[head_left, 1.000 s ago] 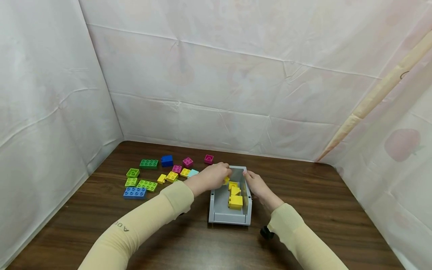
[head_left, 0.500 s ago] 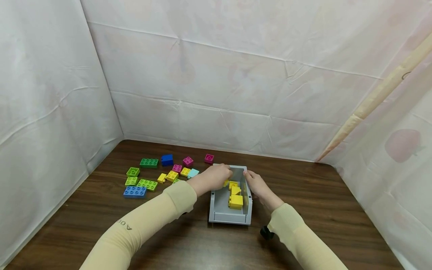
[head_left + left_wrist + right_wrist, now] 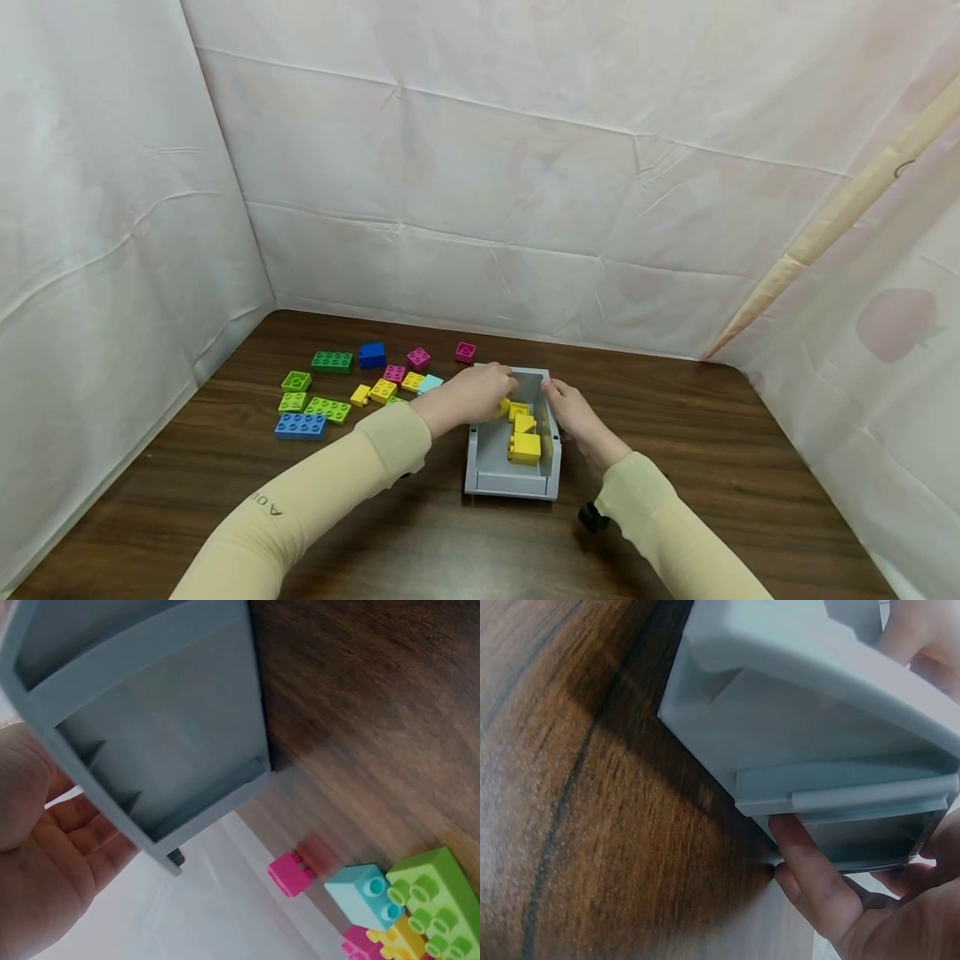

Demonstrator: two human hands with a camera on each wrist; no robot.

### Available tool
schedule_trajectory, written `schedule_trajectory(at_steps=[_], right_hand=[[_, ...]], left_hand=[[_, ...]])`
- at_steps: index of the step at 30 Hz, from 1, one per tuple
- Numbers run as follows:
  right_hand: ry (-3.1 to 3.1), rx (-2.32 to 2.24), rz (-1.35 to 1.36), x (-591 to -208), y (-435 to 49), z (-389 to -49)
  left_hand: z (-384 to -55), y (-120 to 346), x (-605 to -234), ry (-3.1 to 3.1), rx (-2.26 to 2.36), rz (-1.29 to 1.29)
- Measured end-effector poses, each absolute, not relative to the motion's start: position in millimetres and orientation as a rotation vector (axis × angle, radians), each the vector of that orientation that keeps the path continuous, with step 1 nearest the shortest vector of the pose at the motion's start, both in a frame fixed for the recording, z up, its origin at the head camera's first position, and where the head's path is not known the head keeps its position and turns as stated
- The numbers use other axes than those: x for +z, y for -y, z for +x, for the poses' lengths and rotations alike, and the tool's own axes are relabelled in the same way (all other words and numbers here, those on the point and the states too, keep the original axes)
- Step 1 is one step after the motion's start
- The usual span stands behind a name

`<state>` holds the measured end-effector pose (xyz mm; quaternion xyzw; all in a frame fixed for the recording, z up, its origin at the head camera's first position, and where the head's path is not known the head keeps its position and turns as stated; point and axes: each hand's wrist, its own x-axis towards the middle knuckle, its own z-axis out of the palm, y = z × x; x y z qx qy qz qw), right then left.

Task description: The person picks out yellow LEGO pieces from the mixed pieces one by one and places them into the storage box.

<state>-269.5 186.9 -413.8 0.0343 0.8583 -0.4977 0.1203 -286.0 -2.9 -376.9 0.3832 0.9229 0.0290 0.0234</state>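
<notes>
A grey open-topped plastic box (image 3: 480,454) stands in front of me, one end toward me. Inside it lie several yellow toy bricks (image 3: 525,448) in a row along the right wall. My left hand (image 3: 477,392) reaches over the left wall and pinches a yellow brick (image 3: 502,407) at the far end; its fingertips are mostly hidden. On the other side my right hand (image 3: 572,412) grips the right wall near the far corner, its fingers (image 3: 814,877) against the outside. The left wrist view shows the box's outer wall (image 3: 172,720) with the left hand behind it.
Loose toy bricks lie left of the box: a blue brick (image 3: 300,426), a lime green brick (image 3: 327,409), a dark green brick (image 3: 332,362), a light blue brick (image 3: 429,383) and several pink and yellow ones. White cloth (image 3: 450,167) encloses the back and sides of the dark wooden table (image 3: 675,433).
My left hand stays over the box's far left part, and the yellow brick under its fingers has shifted slightly. The right hand and the box hold nearly still.
</notes>
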Motion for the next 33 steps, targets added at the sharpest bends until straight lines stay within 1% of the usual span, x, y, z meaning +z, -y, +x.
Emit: schedule_trajectory(at_steps=[10,22,33], right_hand=[[-2.503,-1.451,0.106,-414,-187,-269],[-2.524,-1.439,0.104,-413,-188,-266],[-2.525,-1.449,0.086,-413,-186,-266]], left_hand=[[-280,18,-362,-2.907,0.150,1.176],[-280,51,-351,-3.013,0.282,1.167],[-292,77,-362,-3.050,0.316,0.960]])
